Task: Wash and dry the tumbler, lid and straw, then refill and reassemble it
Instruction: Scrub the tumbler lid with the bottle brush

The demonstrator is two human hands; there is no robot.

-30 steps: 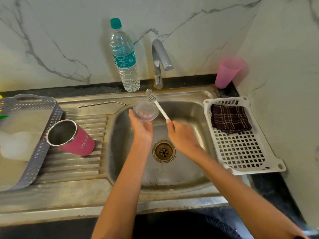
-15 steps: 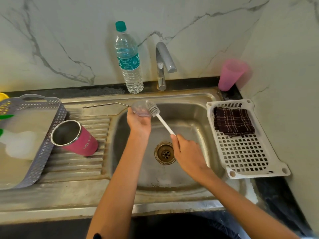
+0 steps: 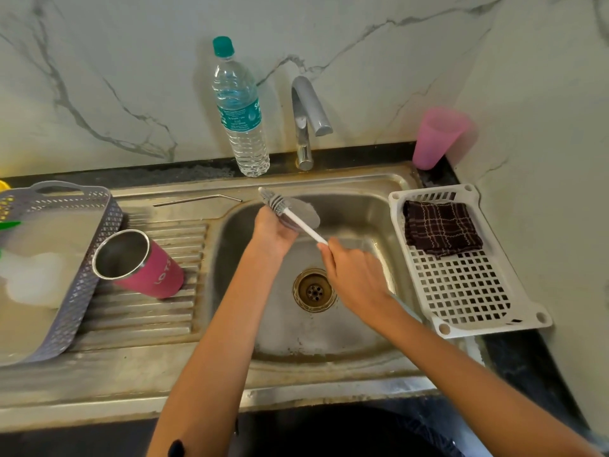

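Gripping the clear lid [image 3: 304, 211] over the sink [image 3: 329, 361] basin, the left hand [image 3: 273, 232] curls its fingers round the lid's near edge. The right hand [image 3: 354, 275] pinches the white handle of the brush [image 3: 293, 217], whose bristles lie on the lid just beyond the left fingers. Well left of those fingers the pink tumbler [image 3: 145, 267] lies on its side on the drainboard, with the metal straw [image 3: 197, 200] on the ledge beyond it. Right of the right fingers, a checked cloth [image 3: 441, 227] sits in a white tray [image 3: 468, 291].

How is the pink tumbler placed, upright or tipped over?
Tipped over. The pink tumbler lies on the ribbed drainboard, with its open steel mouth turned toward the grey basket.
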